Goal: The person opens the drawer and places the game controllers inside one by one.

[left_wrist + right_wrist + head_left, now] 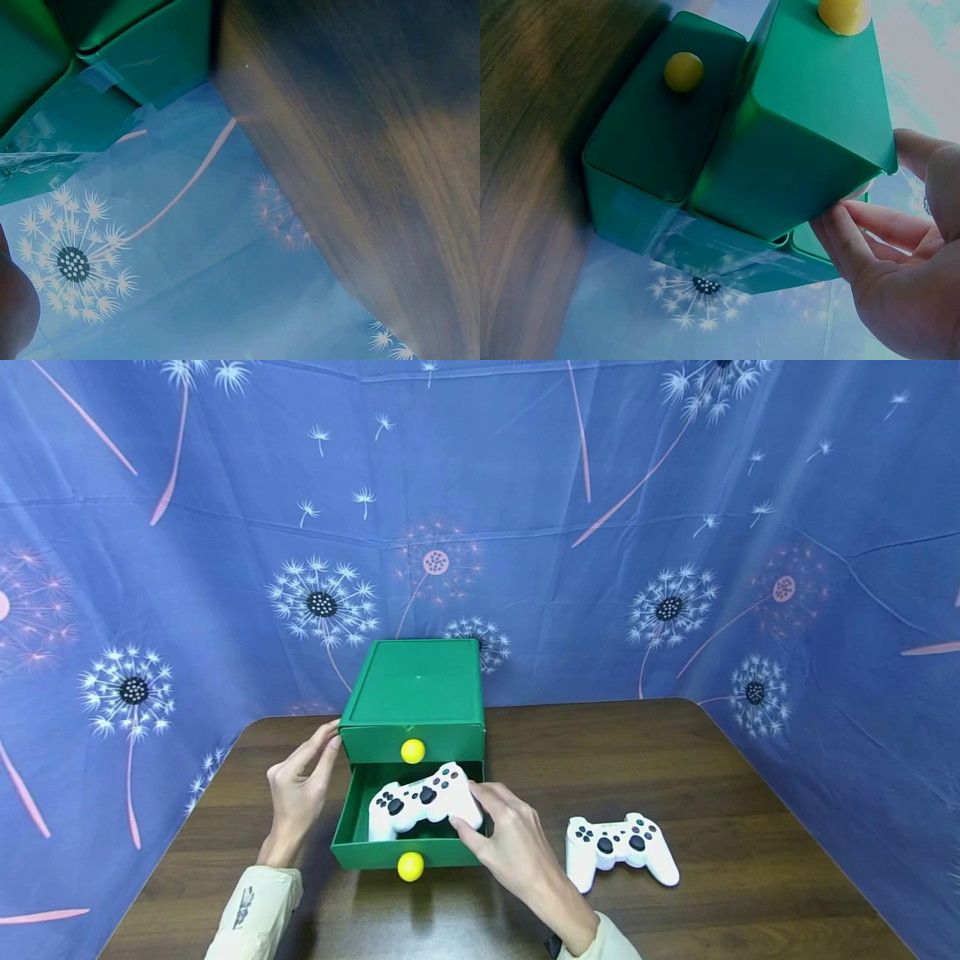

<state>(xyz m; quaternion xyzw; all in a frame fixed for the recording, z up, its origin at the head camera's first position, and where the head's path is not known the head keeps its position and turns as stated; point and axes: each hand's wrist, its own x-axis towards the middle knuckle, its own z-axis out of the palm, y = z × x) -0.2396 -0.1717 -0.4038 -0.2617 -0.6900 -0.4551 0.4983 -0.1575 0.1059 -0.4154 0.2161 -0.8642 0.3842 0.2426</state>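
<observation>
A small green two-drawer box (420, 681) stands at the back of the table, its lower drawer (371, 857) pulled out and its upper drawer (375, 744) in. A white game controller (459, 797) lies tilted within the lower drawer. My right hand (517, 839) grips the controller's right handle, thumb in front. In the right wrist view, that hand (900, 262) is beside the pulled-out drawer (810, 82), which hides most of the controller. My left hand (296, 785) has its fingers extended against the box's left side, near the front corner.
A second white game controller (618, 839) lies on the brown wooden table (720, 827), right of my right hand. Each drawer front carries a yellow ball knob (410, 867). Behind the table hangs a blue cloth (525, 585) printed with dandelions.
</observation>
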